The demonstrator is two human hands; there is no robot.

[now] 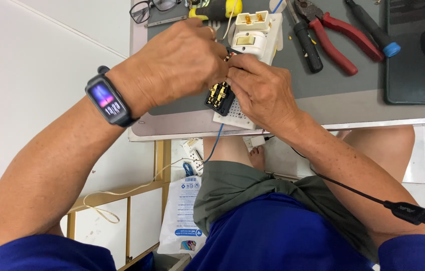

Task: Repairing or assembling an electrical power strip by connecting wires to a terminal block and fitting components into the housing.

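Black terminal block [219,96] on white perforated plate [232,119]: left hand [180,62] and right hand [258,89] both pinched shut on it, mid-wiring. Next needs firm steadying, likely the screwdriver [304,36].

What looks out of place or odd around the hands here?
A pair of black-framed eyeglasses lies among the tools beside a yellow-handled screwdriver. A thin cream wire dangles off the table edge in a loose loop. Nothing looks spilled or broken.
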